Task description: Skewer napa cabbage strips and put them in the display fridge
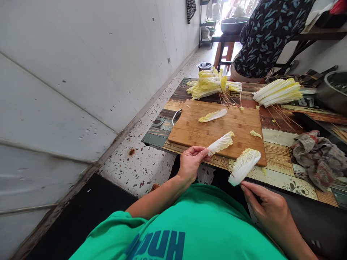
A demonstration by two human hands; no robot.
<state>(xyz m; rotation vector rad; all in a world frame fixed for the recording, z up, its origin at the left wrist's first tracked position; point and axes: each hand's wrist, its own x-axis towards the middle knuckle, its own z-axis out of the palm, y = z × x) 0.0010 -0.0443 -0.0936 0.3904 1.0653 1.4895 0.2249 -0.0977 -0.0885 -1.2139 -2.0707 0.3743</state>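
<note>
My left hand (193, 160) is closed, pinching the base of a small napa cabbage leaf (221, 143) at the front edge of the cutting board (189, 126). A thin wooden skewer (220, 162) runs from my left fingers toward the larger cabbage leaf (245, 164). Whether its tip enters that larger leaf I cannot tell. My right hand (267, 202) pinches the larger leaf by its thick white end, to the right of the left hand. A single narrow leaf (213, 115) lies on the board, with a leaf scrap (255, 134) near its right side.
Skewered cabbage leaves are piled behind the board (207, 85) and at the back right (279, 92). A crumpled cloth (320, 157) and a metal pot (333, 92) sit on the right. Beyond the table, a person in a patterned top (273, 34) is near a basin (234, 25).
</note>
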